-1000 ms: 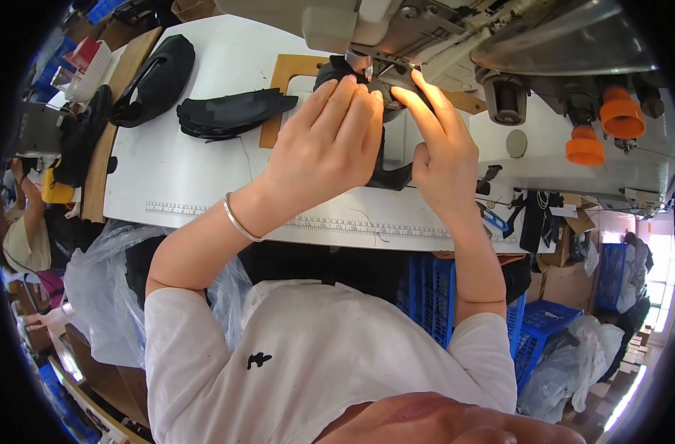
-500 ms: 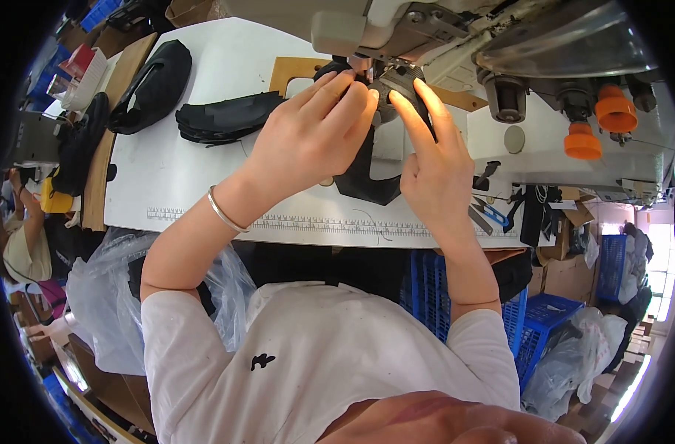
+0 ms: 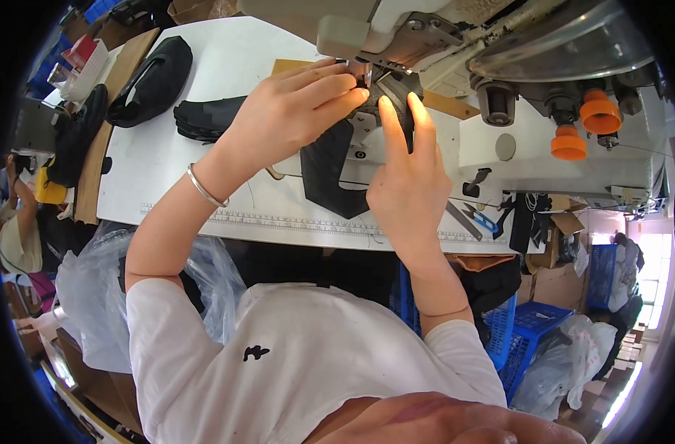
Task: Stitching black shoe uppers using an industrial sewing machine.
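A curved black shoe-upper piece [image 3: 326, 174] lies under the head of a sewing machine [image 3: 404, 33], its bent end hanging toward me. At its left side, next to the needle area, my left hand [image 3: 293, 103] has its fingers pressed together on the piece; the fingertips are partly hidden. My right hand [image 3: 410, 181] rests on the piece's right arm with two fingers stretched out and apart, the others folded under. Left of my left hand, a stack of black pieces [image 3: 208, 118] lies on the white table [image 3: 159, 163].
A finished-looking black shoe upper [image 3: 152, 81] lies at the table's left, by a wooden strip [image 3: 104, 140]. Blue-handled thread snips [image 3: 482, 218] are at the right front edge. Orange-tipped thread holders [image 3: 568, 143] hang at the right. Blue crates [image 3: 533, 333] stand below right.
Both hands have shifted left, and the black piece has turned and slid left and nearer to me. My right hand has also come slightly nearer. The view has shifted a little.
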Tool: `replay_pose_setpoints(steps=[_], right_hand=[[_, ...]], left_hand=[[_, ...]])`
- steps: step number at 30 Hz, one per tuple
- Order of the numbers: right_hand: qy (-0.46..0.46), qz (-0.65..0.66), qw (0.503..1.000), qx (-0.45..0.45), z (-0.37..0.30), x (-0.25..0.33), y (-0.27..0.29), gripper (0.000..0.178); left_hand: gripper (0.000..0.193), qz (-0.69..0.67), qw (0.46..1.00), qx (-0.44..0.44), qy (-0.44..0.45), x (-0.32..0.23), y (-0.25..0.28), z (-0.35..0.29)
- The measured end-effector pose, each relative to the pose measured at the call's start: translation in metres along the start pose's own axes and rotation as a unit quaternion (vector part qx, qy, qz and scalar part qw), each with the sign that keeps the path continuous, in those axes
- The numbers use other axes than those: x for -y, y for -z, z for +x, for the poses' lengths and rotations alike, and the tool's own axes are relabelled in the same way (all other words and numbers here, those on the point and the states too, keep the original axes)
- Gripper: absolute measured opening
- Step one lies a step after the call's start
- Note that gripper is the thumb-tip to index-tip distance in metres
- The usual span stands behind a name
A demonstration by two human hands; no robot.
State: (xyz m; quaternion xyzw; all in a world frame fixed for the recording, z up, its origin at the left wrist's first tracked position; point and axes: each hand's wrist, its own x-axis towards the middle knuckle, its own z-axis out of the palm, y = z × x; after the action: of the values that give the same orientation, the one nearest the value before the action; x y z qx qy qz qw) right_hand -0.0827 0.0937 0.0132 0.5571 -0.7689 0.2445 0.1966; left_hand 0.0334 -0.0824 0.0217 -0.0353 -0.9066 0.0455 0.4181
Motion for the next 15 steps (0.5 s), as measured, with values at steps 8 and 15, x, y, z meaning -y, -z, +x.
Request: replay_pose_setpoints(steps=[8, 15], right_hand=[[0.012, -0.015, 0.999, -0.047, 0.006, -0.002, -0.011, 0.070], [0.027, -0.030, 0.998, -0.046, 0.011, -0.003, -0.010, 0.055]], left_hand=[[0.033, -0.054, 0.998, -0.032, 0.023, 0.010, -0.006, 0.000], [0.024, -0.040, 0.997, -0.048, 0.040, 0.012, -0.011, -0.002]])
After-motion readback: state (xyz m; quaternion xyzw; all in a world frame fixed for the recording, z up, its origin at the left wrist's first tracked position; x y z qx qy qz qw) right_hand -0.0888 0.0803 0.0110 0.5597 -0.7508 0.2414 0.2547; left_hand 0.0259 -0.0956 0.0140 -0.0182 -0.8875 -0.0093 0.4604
